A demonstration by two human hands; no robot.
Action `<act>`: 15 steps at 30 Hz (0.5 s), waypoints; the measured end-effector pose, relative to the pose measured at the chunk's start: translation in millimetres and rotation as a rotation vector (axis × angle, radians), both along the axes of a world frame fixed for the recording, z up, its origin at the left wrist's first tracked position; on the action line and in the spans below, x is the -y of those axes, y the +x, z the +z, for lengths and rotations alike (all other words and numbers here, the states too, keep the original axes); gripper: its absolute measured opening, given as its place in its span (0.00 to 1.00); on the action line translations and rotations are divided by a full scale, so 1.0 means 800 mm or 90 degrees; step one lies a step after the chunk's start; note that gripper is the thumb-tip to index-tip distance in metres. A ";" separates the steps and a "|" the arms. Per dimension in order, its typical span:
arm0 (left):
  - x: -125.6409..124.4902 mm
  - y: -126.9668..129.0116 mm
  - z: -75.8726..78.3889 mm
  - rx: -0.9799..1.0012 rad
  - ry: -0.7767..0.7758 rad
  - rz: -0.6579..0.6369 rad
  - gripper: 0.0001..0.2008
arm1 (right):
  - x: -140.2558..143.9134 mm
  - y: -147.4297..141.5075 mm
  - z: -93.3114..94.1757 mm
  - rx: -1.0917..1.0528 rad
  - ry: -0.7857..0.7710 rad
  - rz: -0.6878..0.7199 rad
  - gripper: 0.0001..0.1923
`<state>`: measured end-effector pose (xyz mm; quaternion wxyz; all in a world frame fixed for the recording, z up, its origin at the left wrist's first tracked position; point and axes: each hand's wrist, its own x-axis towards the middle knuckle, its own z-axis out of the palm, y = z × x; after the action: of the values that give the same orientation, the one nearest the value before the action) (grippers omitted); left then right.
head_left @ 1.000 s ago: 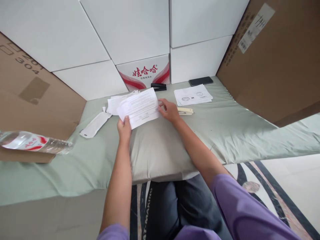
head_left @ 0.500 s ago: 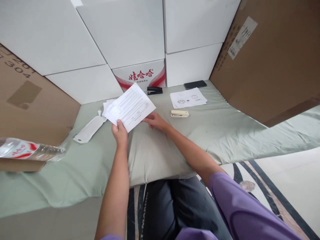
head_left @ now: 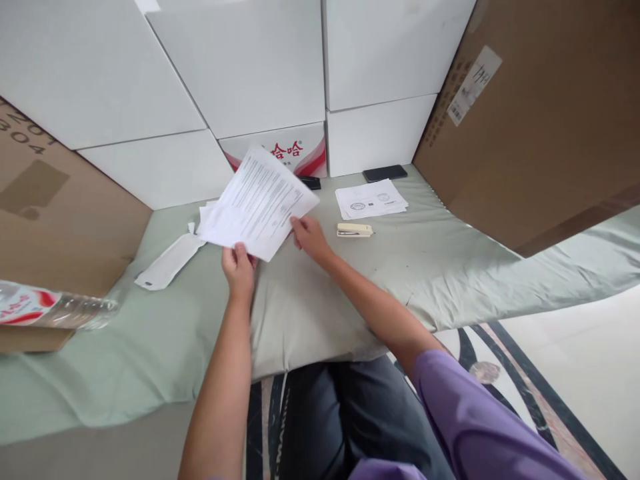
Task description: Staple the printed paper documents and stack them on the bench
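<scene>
Left hand point(head_left: 239, 268) pinching printed sheets point(head_left: 257, 203) at the near edge, lifted over the cloth-covered desk point(head_left: 450, 253), right hand point(head_left: 309, 237) loosely curled at their right corner — light, floppy paper, likely best gripped along an edge, beige stapler point(head_left: 354, 229) nearby.

Both bare arms are stretched forward, purple sleeves bunched up near the shoulders. Left hand point(head_left: 239, 270) is up with the thumb on top and fingers curled in a pinch. Right hand point(head_left: 310, 237) sits a bit further out, palm down, fingers point(head_left: 299, 228) pointing left toward the other hand.
</scene>
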<state>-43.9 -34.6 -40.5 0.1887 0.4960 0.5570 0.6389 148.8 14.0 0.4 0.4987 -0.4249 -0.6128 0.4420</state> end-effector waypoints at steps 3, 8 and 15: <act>0.001 0.004 0.000 0.011 -0.006 -0.064 0.33 | -0.048 0.063 0.024 -0.016 -0.044 -0.174 0.22; -0.001 0.009 -0.006 -0.011 -0.065 -0.100 0.34 | -0.110 0.199 0.024 -0.052 -0.203 -0.416 0.09; -0.002 0.009 -0.010 -0.041 -0.095 -0.102 0.35 | -0.125 0.251 -0.022 -0.078 -0.310 -0.441 0.15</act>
<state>-36.7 -33.4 -48.5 0.2572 0.5437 0.5676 0.5622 349.7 114.0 -17.2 0.5381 -0.6839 -0.2809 0.4047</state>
